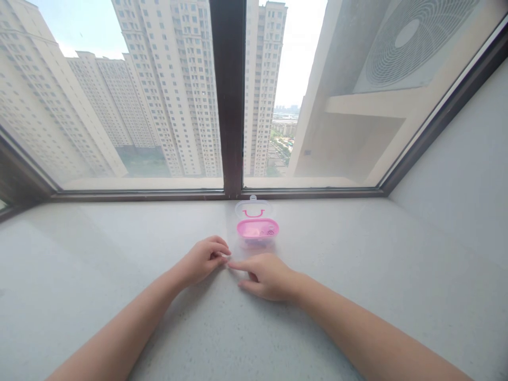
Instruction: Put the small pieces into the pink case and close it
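Here | pink box [257, 228] lid up, contents unclear | hands: left [204, 259], right [265, 276] fingertips meeting, holding nothing visible

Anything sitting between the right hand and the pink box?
Nothing: in the head view only a short bare strip of the pale sill separates the right hand from the pink box.

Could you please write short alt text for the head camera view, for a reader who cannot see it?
Two bare hands, the left hand and the right hand, rest with fingertips meeting on a pale speckled stone windowsill. Just beyond them stands a small open pink plastic case with a clear lid. Behind it, a dark-framed window shows tall apartment towers.
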Action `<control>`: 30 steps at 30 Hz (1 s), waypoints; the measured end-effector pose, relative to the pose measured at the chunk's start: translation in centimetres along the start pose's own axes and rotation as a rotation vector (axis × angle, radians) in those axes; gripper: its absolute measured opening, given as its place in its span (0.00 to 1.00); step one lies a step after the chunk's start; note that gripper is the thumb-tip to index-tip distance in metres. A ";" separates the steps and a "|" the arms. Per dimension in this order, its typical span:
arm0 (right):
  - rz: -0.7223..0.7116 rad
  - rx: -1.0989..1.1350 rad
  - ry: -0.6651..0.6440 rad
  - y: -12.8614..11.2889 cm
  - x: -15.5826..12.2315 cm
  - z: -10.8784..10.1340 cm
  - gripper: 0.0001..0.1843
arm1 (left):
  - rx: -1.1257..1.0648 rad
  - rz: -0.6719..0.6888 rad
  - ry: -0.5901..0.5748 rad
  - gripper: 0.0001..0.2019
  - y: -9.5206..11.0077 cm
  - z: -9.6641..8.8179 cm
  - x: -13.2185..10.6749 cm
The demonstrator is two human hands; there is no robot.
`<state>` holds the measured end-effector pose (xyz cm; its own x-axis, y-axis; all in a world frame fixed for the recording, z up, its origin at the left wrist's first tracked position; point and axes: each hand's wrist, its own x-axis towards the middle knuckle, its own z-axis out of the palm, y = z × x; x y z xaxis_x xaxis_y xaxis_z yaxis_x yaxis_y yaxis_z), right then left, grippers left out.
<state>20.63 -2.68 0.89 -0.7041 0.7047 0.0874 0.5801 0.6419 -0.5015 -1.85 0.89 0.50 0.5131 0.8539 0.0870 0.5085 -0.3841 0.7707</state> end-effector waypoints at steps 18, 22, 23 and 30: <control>0.040 -0.050 -0.003 -0.6 0.0 -0.2 0.21 | 0.087 0.099 -0.080 0.08 1.0 0.2 -0.4; 0.053 -0.010 0.016 -0.4 0.0 0.0 0.19 | 0.087 0.134 -0.017 0.07 1.0 0.8 -0.4; 0.054 0.012 0.029 -0.3 0.0 0.1 0.19 | 0.085 0.144 -0.004 0.07 1.0 0.9 -0.5; 0.043 0.157 0.120 0.3 0.1 0.6 0.17 | 0.074 0.188 0.025 0.09 1.1 1.5 -0.4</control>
<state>20.54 -2.59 0.25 -0.6208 0.7673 0.1608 0.5307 0.5623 -0.6342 -0.45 -0.42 0.39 0.5873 0.7727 0.2410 0.4554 -0.5616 0.6909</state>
